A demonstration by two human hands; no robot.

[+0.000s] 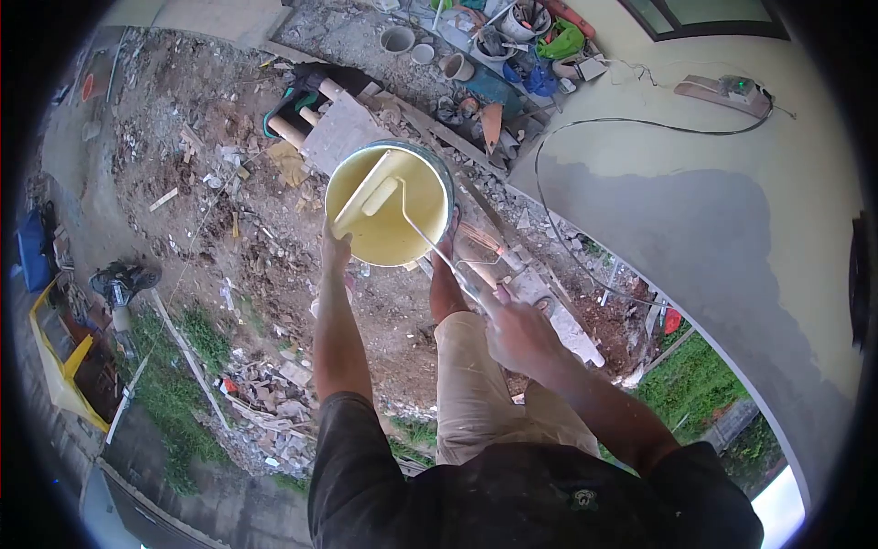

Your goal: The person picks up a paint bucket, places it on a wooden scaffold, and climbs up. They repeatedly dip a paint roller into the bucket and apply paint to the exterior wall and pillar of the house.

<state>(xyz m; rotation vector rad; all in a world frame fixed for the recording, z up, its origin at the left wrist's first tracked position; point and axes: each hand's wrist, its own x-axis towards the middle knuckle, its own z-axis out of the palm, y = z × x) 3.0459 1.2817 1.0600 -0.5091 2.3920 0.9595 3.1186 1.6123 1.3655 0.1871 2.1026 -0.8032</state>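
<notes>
A round bucket (448, 174) with pale yellow paint inside is in front of me, tilted so that I look into its mouth. My left hand (337, 249) grips its near left rim. In my right hand (523, 337) is the handle of a paint roller (380, 196), with fingers closed around it. Its thin bent metal frame reaches over the bucket rim, and the pale roller head is within the mouth. Beside the roller head, a flat pale strip (364, 188) slants across the bucket's inside. What supports the bucket from below is hidden.
To the right stands a wall (658, 210) with a grey damp-looking patch and a loose black cable (541, 174). Planks (343, 133) lie behind the bucket. Rubble and soil cover the ground far below. Several pails (397, 39) and bags stand at the top.
</notes>
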